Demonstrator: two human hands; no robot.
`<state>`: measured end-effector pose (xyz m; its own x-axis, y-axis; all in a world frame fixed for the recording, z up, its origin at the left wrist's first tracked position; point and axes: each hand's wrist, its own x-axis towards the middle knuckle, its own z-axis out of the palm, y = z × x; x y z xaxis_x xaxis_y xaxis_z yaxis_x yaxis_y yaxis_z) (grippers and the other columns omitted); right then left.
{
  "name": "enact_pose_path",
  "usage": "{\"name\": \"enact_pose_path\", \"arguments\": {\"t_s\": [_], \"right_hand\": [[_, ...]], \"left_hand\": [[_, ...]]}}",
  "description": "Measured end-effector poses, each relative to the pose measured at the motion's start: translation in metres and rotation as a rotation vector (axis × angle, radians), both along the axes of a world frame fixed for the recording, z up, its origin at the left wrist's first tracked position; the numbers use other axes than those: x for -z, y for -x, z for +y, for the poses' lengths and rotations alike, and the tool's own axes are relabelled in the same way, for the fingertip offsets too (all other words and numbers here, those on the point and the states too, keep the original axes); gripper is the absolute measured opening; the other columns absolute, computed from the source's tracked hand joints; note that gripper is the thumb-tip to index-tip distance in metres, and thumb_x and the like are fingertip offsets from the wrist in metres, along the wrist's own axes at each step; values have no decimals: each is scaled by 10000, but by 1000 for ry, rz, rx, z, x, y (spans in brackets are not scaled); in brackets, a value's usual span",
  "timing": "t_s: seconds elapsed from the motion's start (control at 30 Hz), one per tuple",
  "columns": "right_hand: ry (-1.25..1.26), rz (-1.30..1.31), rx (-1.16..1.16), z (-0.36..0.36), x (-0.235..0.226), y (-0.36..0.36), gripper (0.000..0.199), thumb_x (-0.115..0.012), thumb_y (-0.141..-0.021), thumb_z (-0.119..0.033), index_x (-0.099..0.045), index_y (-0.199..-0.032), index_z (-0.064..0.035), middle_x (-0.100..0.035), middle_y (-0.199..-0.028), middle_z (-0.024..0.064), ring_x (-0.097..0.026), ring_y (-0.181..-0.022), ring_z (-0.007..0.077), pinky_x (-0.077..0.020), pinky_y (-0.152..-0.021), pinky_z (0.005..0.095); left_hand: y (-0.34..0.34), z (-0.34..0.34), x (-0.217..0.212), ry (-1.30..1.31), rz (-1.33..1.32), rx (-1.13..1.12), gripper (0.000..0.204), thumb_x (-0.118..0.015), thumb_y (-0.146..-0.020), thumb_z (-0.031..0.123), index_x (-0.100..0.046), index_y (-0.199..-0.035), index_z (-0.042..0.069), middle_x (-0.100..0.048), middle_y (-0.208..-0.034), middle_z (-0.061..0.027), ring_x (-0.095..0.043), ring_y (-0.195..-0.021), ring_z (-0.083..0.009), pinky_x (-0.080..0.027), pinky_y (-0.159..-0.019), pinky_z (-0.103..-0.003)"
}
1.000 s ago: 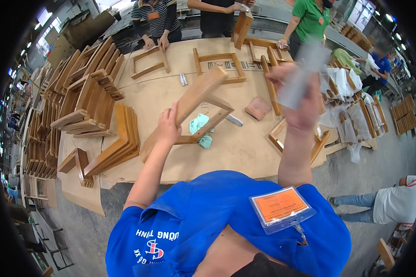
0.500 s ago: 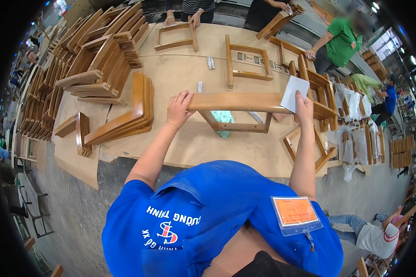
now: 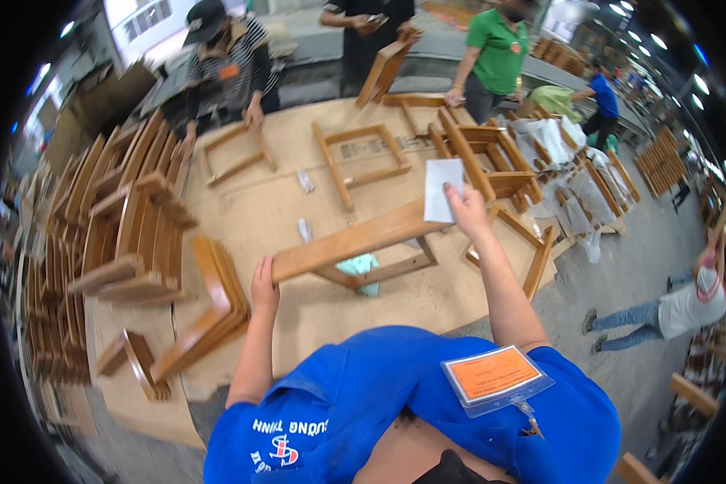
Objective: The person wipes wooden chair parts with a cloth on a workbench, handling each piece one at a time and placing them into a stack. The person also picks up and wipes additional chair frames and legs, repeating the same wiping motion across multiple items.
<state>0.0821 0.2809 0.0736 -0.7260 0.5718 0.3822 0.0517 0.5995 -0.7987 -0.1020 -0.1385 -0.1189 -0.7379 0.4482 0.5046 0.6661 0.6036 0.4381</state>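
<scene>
A wooden frame piece (image 3: pixel 355 242) lies across the big worktable (image 3: pixel 266 210) in front of me, its long top rail facing up. My left hand (image 3: pixel 262 286) grips the rail's left end. My right hand (image 3: pixel 468 210) sits at the rail's right end and pinches a white sheet of sandpaper-like paper (image 3: pixel 442 189) against it. A pale green cloth (image 3: pixel 360 266) lies on the table under the frame.
Stacks of wooden frame parts (image 3: pixel 137 242) fill the table's left side. More frames (image 3: pixel 363 157) lie further back and at the right (image 3: pixel 532 250). Several people stand at the far edge; another person (image 3: pixel 669 306) is on the floor at right.
The view has swung; the frame's rail now tilts up to the right. My right hand with the white sheet has come down onto the rail's right end.
</scene>
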Motion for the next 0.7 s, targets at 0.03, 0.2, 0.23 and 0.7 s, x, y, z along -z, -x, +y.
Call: {"name": "enact_pose_path", "arguments": {"t_s": [0.03, 0.2, 0.23, 0.7], "right_hand": [[43, -37, 6, -3, -4, 1, 346, -564, -927, -309, -670, -995, 13, -672, -939, 174, -659, -857, 266, -491, -751, 346], [59, -97, 69, -14, -15, 6, 350, -553, -931, -305, -667, -981, 23, -670, -916, 164, -656, -834, 270, -487, -748, 358], [57, -77, 52, -14, -15, 6, 348, -552, -931, -302, -666, -979, 23, -669, -914, 166, -656, -834, 273, -486, -747, 358], [144, -30, -142, 10, 3, 13, 339, -525, -966, -230, -622, -1086, 71, -669, -980, 78, -593, -898, 126, -468, -796, 281]], "left_hand": [[4, 0, 1, 42, -67, -30, 559, -547, -762, -90, -491, -1298, 57, -516, -1288, -207, -509, -1179, -375, -443, -981, -423], [21, 0, 1, 56, -76, 83, 603, -506, -761, -121, -459, -1332, 66, -500, -1310, -198, -496, -1195, -369, -433, -996, -419], [22, -1, -2, 50, -82, 111, 612, -499, -760, -127, -453, -1338, 67, -496, -1315, -195, -493, -1199, -368, -430, -1001, -417], [0, 31, -69, 262, -269, 338, 798, -745, -658, 122, -394, -1375, 126, -484, -1246, -132, -453, -1192, -330, -383, -996, -429]]}}
